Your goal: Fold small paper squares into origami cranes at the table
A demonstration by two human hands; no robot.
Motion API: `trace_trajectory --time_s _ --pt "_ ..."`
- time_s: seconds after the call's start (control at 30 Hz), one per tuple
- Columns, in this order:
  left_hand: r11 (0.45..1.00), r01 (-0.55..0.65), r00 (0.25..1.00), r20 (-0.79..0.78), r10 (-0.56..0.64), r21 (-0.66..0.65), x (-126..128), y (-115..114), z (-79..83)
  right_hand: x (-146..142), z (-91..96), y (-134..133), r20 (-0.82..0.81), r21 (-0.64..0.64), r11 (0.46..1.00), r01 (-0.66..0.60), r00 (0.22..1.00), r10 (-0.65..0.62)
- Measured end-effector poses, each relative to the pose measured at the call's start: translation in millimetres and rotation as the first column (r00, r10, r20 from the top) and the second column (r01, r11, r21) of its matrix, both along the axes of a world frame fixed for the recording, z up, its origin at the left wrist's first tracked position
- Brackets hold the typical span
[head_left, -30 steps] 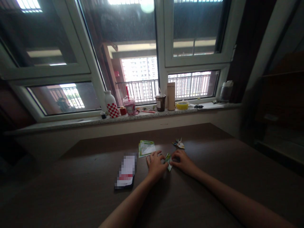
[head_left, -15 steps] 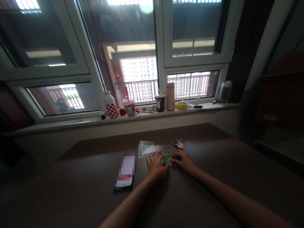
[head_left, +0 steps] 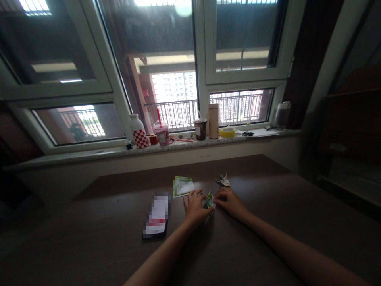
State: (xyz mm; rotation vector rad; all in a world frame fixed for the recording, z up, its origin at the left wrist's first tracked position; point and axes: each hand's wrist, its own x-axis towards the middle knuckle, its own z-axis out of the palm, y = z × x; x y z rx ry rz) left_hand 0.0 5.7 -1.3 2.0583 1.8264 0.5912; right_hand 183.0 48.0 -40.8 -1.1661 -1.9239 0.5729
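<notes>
My left hand (head_left: 194, 206) and my right hand (head_left: 230, 202) meet over a small folded piece of green and white paper (head_left: 210, 200) on the dark wooden table (head_left: 268, 238). Both hands pinch it with curled fingers, one on each side. A stack of green and white paper sheets (head_left: 183, 186) lies just beyond my left hand. A small finished folded paper figure (head_left: 224, 180) sits beyond my right hand.
A phone (head_left: 157, 215) lies flat to the left of my left hand. On the window sill (head_left: 89, 153) stand a red-checked white bottle (head_left: 138, 131), a pink drink cup (head_left: 162, 132), a dark cup (head_left: 201, 128), a tan flask (head_left: 213, 120) and a yellow tape roll (head_left: 228, 132).
The folded paper has been drawn in and looks shorter between my fingers. Both hands stay in almost the same place.
</notes>
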Motion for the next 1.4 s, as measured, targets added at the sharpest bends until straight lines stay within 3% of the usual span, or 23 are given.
trace_trajectory --time_s 0.43,0.83,1.4 --pt "1.000 0.005 1.000 -0.004 -0.005 -0.010 1.3 -1.4 3.6 -4.8 -0.2 0.2 0.027 0.013 0.997 0.074 0.997 -0.074" --pt "1.000 0.007 1.000 -0.017 -0.007 0.014 2.6 -3.2 1.1 -2.2 5.2 -0.1 -0.040 0.036 0.999 0.010 0.999 -0.008" --pt "0.998 0.055 0.998 -0.008 -0.054 0.038 2.2 -3.4 -1.8 -0.7 4.8 2.0 -0.117 0.064 0.997 0.051 0.992 -0.043"
